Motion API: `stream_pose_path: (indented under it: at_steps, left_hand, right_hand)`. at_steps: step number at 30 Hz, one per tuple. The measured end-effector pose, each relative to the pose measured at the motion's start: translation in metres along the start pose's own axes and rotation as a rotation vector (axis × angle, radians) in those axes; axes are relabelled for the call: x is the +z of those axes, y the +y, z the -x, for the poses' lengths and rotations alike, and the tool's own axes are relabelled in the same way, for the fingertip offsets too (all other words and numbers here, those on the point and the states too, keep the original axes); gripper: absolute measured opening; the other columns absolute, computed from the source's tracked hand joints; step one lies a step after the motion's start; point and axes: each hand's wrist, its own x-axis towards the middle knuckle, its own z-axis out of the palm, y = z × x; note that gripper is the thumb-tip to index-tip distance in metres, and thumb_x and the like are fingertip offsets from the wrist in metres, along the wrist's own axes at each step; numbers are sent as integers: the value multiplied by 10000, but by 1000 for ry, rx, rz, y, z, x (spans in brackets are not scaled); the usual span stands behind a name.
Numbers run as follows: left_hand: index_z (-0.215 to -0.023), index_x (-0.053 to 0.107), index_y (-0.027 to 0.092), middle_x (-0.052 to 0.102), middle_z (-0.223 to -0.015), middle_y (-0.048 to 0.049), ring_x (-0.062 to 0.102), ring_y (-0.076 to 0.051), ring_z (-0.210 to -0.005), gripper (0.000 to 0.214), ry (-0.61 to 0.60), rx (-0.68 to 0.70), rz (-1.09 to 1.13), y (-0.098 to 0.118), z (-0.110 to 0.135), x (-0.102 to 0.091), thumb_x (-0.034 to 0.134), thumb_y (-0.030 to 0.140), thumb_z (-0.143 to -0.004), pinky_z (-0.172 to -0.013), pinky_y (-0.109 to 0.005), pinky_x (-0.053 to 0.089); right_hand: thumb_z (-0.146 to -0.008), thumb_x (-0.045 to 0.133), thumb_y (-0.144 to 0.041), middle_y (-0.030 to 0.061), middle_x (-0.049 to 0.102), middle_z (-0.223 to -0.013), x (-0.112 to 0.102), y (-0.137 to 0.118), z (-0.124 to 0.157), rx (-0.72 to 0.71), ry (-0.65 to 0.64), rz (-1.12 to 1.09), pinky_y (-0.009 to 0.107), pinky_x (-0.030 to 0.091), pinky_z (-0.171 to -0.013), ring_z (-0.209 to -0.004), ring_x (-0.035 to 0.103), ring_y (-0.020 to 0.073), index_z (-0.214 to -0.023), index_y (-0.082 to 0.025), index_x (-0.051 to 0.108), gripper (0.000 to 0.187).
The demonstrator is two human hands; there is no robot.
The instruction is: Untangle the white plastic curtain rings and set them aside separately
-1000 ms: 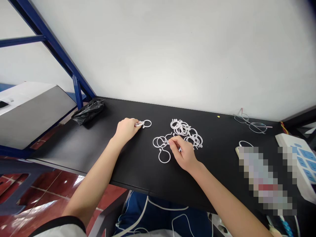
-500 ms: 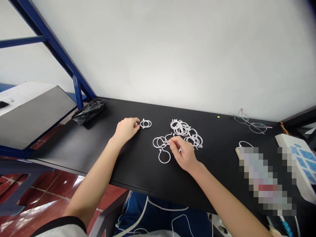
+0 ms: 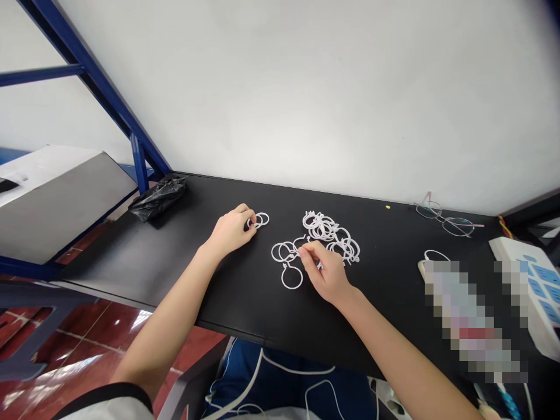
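My left hand [image 3: 234,229] is closed in a pinch at the left side of a few overlapping white plastic rings [image 3: 263,219], which look like curtain rings. Its thumb and fingertips partly cover them. My right hand [image 3: 326,273] rests on the table with thumb and forefinger pinched on the edge of a white ring [image 3: 298,243]. Beside those fingertips lie overlapping rings [image 3: 280,252] and a single ring with a small clasp [image 3: 291,277]. Behind and to the right of my right hand spreads a tangled pile of the same rings [image 3: 324,227], partly hidden by the hand.
On the black table [image 3: 245,297], a crumpled black plastic bag [image 3: 158,198] lies at the far left. Eyeglasses [image 3: 457,226], a blurred-out phone-like object [image 3: 472,321] and a white power strip [image 3: 536,291] are on the right. A white wall stands behind; cables hang over my lap.
My left hand has moved a little to the right, from beside the small group of rings onto their left side. My right hand and the pile look unchanged.
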Motion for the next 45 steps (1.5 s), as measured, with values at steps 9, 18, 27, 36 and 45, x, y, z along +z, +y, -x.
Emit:
stream_pose_path:
  at_steps: [9,18,27,36,45]
  left_hand:
    - [-907,642,228,635,-988,-35,611,-165,-755,185,-13,-51,-11,-1,0,0,462,261,-880,-581,-256,381]
    - [-917,676,233,658,-1024,-39,631,-188,-810,229,-56,-93,-27,-1,-1,-1,479,191,-807,-585,-259,393]
    - [-772,655,211,661,-951,-42,607,-174,-731,205,-72,-83,-38,1,-1,-3,455,188,-810,-558,-258,356]
    - [-802,674,210,669,-979,-43,611,-168,-734,285,-28,-62,9,5,0,-3,554,465,-842,-602,-253,403]
    - [-850,699,208,667,-966,-34,587,-136,-681,298,4,-15,67,-1,-1,-1,476,393,-918,-589,-249,377]
  right_hand:
    - [-988,460,-256,-57,433,-576,0,0,0,1,-1,2,222,339,-478,-475,399,86,-842,-216,516,161]
    - [-988,457,-264,-56,440,-571,0,-1,0,9,-4,6,224,346,-479,-473,402,88,-838,-215,518,169]
    - [-986,464,-270,-47,456,-583,0,1,1,18,-10,11,226,349,-481,-486,415,94,-844,-217,528,165]
    - [-989,457,-275,-53,441,-569,0,0,1,14,-8,10,229,339,-473,-472,399,92,-835,-217,526,178]
    - [-988,459,-264,-57,437,-570,-1,-1,0,8,-10,-2,226,338,-477,-473,403,92,-837,-218,516,168]
